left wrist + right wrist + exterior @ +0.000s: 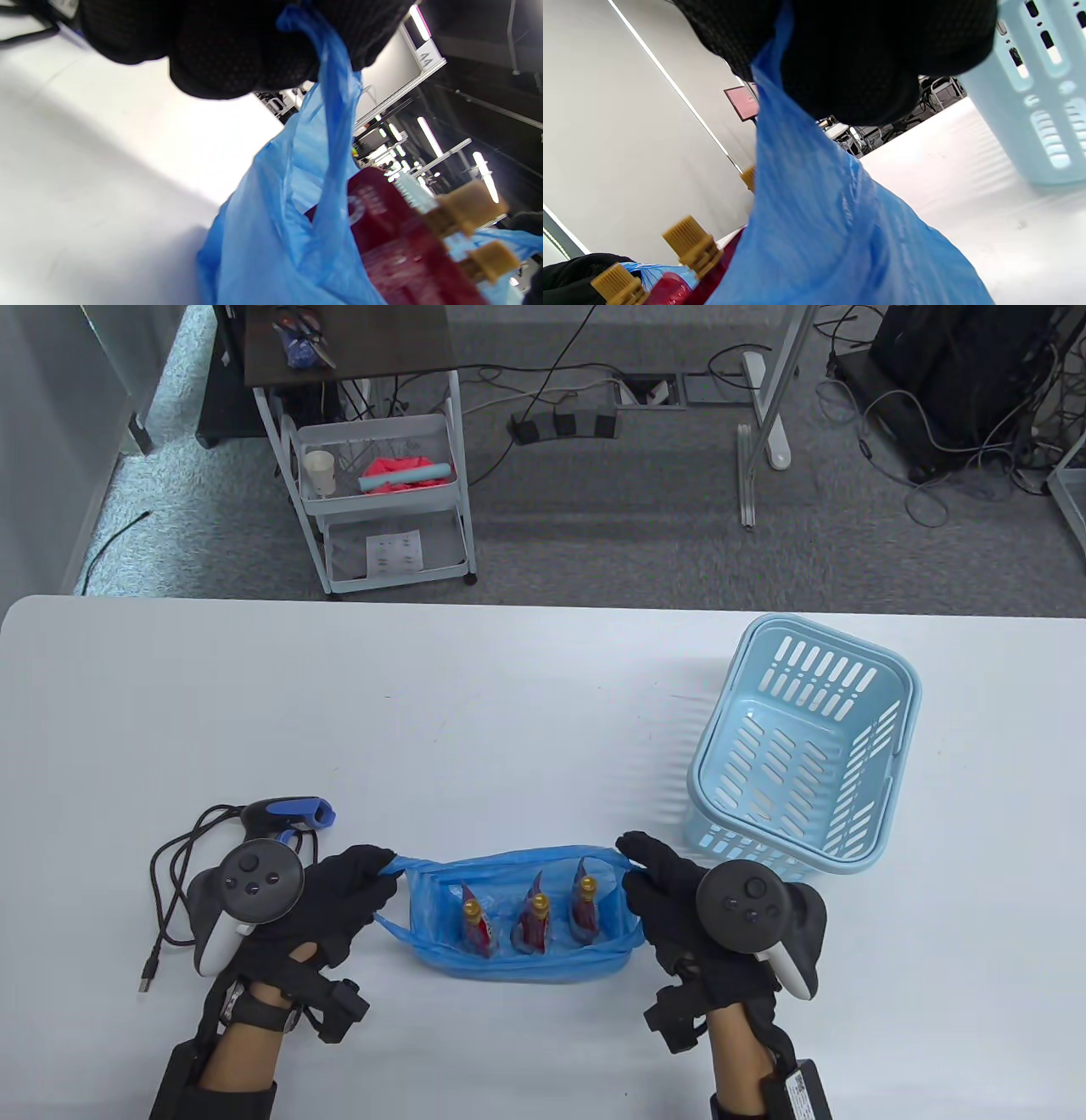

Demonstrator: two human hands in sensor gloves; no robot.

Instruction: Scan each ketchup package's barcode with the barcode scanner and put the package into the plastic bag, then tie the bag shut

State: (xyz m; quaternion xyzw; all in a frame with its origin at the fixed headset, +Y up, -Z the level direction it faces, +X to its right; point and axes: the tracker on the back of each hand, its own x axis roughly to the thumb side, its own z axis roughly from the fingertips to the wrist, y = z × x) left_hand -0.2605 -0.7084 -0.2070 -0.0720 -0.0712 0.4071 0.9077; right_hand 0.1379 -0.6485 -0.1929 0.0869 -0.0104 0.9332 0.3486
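The white desk (526, 704) carries a pale blue basket (806, 746) at the right. Near the front edge the blue plastic bag (517, 959) is stretched open between the left hand (331, 899) and right hand (670, 891), whose fingers are curled round its handles. Three ketchup packages (534, 920) stand upright inside. The barcode scanner (288, 813) lies just behind the left hand.

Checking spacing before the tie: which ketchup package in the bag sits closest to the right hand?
The rightmost ketchup package, beside the right hand; the middle package and left package stand farther left.
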